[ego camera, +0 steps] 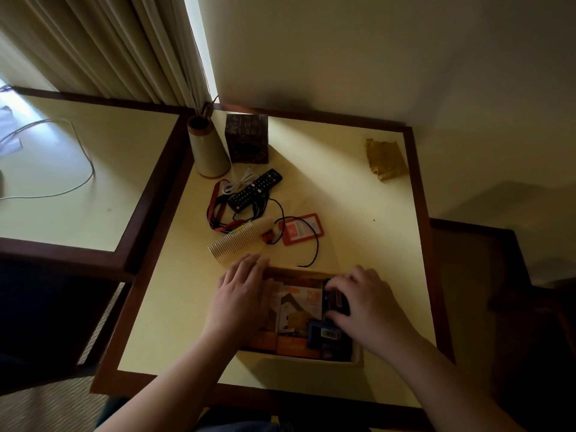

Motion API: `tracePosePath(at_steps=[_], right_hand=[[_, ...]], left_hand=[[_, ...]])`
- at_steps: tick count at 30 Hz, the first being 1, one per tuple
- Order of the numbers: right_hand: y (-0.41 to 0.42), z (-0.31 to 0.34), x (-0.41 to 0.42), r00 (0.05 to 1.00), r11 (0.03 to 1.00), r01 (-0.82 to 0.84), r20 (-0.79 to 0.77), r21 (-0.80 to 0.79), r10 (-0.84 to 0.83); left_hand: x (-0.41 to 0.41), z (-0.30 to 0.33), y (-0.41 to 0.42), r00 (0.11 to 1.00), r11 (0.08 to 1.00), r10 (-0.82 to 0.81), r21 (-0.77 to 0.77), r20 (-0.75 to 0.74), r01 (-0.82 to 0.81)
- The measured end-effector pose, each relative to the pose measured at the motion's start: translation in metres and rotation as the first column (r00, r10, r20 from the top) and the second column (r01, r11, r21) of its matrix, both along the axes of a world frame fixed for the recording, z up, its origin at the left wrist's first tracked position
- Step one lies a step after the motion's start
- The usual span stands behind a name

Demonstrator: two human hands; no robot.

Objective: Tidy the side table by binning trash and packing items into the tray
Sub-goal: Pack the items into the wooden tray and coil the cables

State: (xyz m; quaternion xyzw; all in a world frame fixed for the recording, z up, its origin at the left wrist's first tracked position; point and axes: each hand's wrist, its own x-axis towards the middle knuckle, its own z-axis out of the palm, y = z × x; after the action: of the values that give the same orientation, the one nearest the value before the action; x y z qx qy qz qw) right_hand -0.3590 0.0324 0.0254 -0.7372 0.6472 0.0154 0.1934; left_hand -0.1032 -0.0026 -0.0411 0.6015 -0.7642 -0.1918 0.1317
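Left hand [241, 294] covers the tray's [357, 360] left end and the booklets [297, 319] there. Right hand [366, 304] hides most of a dark object [335, 299]; its grip is unclear. Print on booklets and orange card [300, 229] too small to read. Forearms cut off at lower frame edge.

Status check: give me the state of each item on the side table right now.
Wooden tray: part-filled, both hands in it.
Dark small box: gripped by right hand.
Left hand: flat on orange packets.
Ribbed gold paper cup: tipped over.
Black remote control: unpacked.
Crumpled gold wrapper: unbinned.

Pale curtains [103, 42], cream wall [374, 51], perhaps carpeted floor [46, 403].
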Motion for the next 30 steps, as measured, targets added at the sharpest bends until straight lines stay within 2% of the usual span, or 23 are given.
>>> tracePosePath(at_steps=[3,6,10,13,15,18,20,24,26,28,30], right_hand=[[-0.016,-0.007,-0.001,0.991,0.996,0.052,0.123,-0.071,-0.043],[-0.023,-0.028,0.004,0.978,0.995,0.087,0.185,0.042,-0.094],[-0.021,-0.050,0.008,0.984,0.992,0.125,0.125,0.030,-0.128],[-0.020,-0.056,0.011,0.982,0.989,0.149,0.119,-0.011,-0.146],[-0.018,-0.059,0.011,0.982,0.988,0.152,0.122,-0.035,-0.147],[-0.018,-0.063,0.010,0.982,0.986,0.155,0.118,-0.064,-0.146],[-0.018,-0.065,0.011,0.982,0.984,0.157,0.118,-0.085,-0.147],[-0.017,-0.067,0.011,0.977,0.977,0.182,0.132,-0.111,-0.167],[-0.016,-0.067,0.012,0.975,0.974,0.187,0.142,-0.124,-0.169],[-0.016,-0.067,0.012,0.974,0.974,0.186,0.155,-0.132,-0.165],[-0.016,-0.067,0.010,0.970,0.971,0.191,0.179,-0.143,-0.165]], left_hand=[[0.001,0.000,-0.001,1.000,1.000,0.006,-0.002,-0.008,-0.006],[0.001,0.003,-0.003,0.999,1.000,0.018,0.017,-0.032,-0.018],[0.006,0.008,-0.008,0.985,0.997,0.070,0.023,-0.155,-0.068],[0.017,0.016,-0.035,0.922,0.968,0.251,0.067,-0.294,-0.243],[0.033,0.012,-0.065,0.930,0.947,0.321,0.088,-0.181,-0.310],[0.055,-0.001,-0.097,0.955,0.931,0.267,0.221,0.130,-0.291],[0.063,-0.007,-0.103,0.965,0.928,0.184,0.292,0.185,-0.233],[0.074,-0.012,-0.099,0.980,0.966,0.088,0.224,0.178,-0.127],[0.081,-0.017,-0.096,0.984,0.960,0.112,0.240,0.142,-0.144],[0.080,-0.013,-0.091,0.965,0.910,0.263,0.336,-0.013,-0.244],[0.076,0.002,-0.081,0.863,0.845,0.453,0.415,-0.222,-0.337]])
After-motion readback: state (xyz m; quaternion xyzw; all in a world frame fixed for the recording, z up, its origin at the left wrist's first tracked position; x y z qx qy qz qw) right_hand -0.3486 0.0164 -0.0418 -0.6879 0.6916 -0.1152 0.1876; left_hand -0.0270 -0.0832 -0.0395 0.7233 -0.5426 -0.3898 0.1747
